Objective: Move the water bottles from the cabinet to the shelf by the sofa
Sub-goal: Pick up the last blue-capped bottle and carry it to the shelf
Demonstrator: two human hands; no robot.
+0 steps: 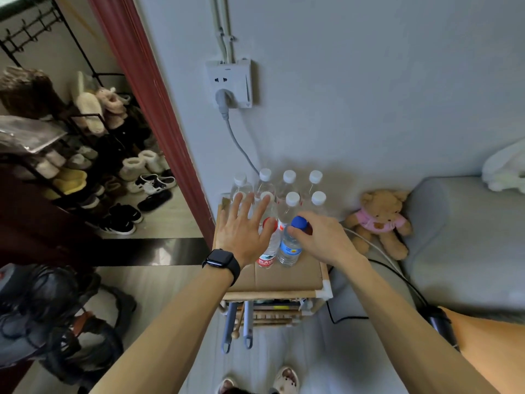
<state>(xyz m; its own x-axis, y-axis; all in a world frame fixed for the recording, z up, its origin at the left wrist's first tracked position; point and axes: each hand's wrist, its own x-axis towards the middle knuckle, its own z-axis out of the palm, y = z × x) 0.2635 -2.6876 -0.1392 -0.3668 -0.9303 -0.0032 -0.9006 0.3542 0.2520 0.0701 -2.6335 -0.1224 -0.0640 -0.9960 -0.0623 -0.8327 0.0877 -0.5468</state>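
We log this as a home, living rm nr the entry. Evidence: grey sofa w/ teddy bear leaning on it; shoe rack full of footwear beyond a red door frame; coat hooks above it; plugged wall socket; small wooden shelf beside sofa w/ water bottles on top; indoor slippers on our feet.

A pale grey wall carries a white wall socket with a grey cable plugged in. Left of the socket, a red-brown door frame, then a black shoe rack on pale wood floor. Lower right of it, a grey sofa and teddy bear
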